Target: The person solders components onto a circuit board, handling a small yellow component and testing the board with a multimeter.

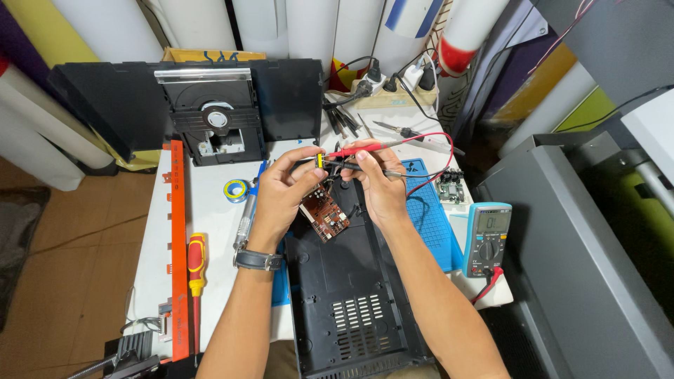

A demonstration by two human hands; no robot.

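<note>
Brown circuit board (324, 216) sits at frame centre, raised above the black case (351, 295), pinched in the closed left hand (284, 189) so its contacts face up. Right hand (375, 182) grips the red probe (354, 149) and black probe (365, 168) pen-style, tips toward the board; multimeter (487, 238) lies right, display readable.

White worktable (210, 231), brown floor (63, 281), rolled sheets (309, 28) behind, grey cabinet (583, 281).

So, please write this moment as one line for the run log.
left hand: holds circuit board | right hand: holds red probe and black probe | multimeter: beside blue mat
</note>
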